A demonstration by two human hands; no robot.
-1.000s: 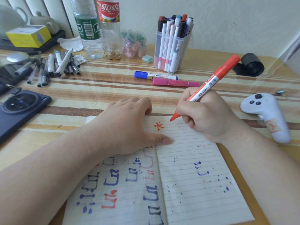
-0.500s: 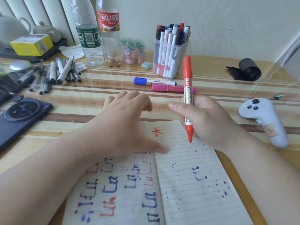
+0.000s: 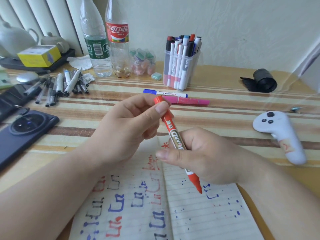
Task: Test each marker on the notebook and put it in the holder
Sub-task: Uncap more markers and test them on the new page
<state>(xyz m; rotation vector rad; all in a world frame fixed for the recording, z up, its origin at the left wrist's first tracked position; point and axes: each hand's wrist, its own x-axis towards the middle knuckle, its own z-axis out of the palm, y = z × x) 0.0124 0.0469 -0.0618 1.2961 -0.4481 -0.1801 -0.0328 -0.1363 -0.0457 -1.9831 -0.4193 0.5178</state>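
the left hand (image 3: 124, 129) has come off the notebook (image 3: 199, 215) and pinches the top of the red marker (image 3: 173, 134), the right hand (image 3: 204, 158) curling its fingers round the barrel above the page, so testing looks done, holder (image 3: 191, 66) next

home desk, striped tablecloth (image 3: 225, 108), teapots (image 3: 15, 38) by radiator (image 3: 43, 16), drink bottles (image 3: 117, 37), phone (image 3: 22, 134)

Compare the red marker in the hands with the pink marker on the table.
The red marker is held tilted above the notebook by the left hand and right hand; the pink marker lies flat on the table, untouched. The red marker carries a gold label; the pink marker is pink all over. Both are thick markers.
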